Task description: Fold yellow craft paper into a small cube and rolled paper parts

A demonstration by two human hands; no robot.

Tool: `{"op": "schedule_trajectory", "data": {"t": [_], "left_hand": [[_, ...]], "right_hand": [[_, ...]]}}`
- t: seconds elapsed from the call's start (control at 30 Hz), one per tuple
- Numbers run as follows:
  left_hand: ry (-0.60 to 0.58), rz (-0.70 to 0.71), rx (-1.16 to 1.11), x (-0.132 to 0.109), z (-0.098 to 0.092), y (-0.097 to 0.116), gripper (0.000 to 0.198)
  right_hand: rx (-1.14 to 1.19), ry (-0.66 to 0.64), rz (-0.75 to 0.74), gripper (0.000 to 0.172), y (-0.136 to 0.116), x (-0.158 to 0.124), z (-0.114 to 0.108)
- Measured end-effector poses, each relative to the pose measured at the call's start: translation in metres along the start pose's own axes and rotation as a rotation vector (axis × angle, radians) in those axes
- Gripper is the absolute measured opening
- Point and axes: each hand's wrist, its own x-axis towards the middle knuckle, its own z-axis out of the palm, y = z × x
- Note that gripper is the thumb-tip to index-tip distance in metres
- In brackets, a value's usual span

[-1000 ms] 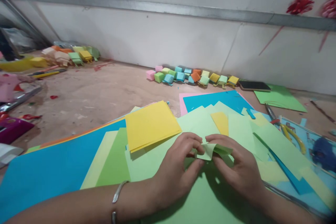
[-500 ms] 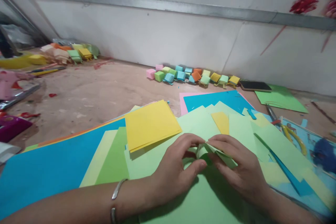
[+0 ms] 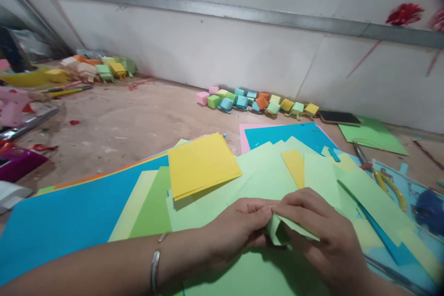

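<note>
Between both hands is a small piece of pale green paper (image 3: 277, 231), folded, with one flap sticking out to the right. My left hand (image 3: 243, 226) pinches its left corner between thumb and fingers. My right hand (image 3: 319, 226) grips the right side, its fingers over the top edge and the thumb partly hidden beneath. Under the hands spread pale green sheets (image 3: 256, 175). A small stack of yellow paper (image 3: 204, 164) lies just beyond my left hand.
Blue sheets (image 3: 76, 222) spread at the left. Small folded paper boxes (image 3: 243, 101) line the wall beside a phone (image 3: 340, 118). Yellow-handled pliers (image 3: 390, 187) lie at the right. A pink glue gun (image 3: 14, 106) and purple tool (image 3: 21, 163) sit at the far left.
Both hands have come slightly nearer to me with the green paper. The paper has turned, and my left thumb now presses on its corner. The view has shifted a little.
</note>
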Motion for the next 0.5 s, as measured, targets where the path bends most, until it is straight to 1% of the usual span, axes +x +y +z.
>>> {"op": "schedule_trajectory", "data": {"t": [0.1, 0.17, 0.23, 0.33, 0.37, 0.43, 0.5], "left_hand": [[0.010, -0.026, 0.022, 0.000, -0.002, -0.002, 0.045], [0.008, -0.035, 0.047, 0.000, -0.003, -0.002, 0.049], [0.000, -0.037, 0.079, 0.000, -0.003, 0.000, 0.051], [-0.005, -0.050, 0.102, 0.000, -0.001, 0.001, 0.057], [-0.001, -0.055, 0.100, 0.000, -0.001, 0.002, 0.061], [0.009, -0.065, 0.091, -0.001, -0.001, 0.002, 0.065], [0.015, -0.063, 0.086, -0.001, -0.001, 0.001, 0.065]], "right_hand": [[0.040, 0.008, -0.019, 0.032, 0.003, -0.002, -0.002], [0.035, 0.031, -0.036, 0.032, 0.005, -0.003, -0.001], [0.032, 0.048, -0.017, 0.027, 0.004, -0.002, 0.000], [-0.016, 0.086, 0.093, 0.013, -0.001, 0.001, 0.000], [-0.036, 0.095, 0.116, 0.015, -0.003, 0.002, -0.001], [-0.062, 0.102, 0.111, 0.021, -0.005, 0.004, -0.002], [-0.057, 0.085, 0.094, 0.020, -0.006, 0.005, -0.003]]}}
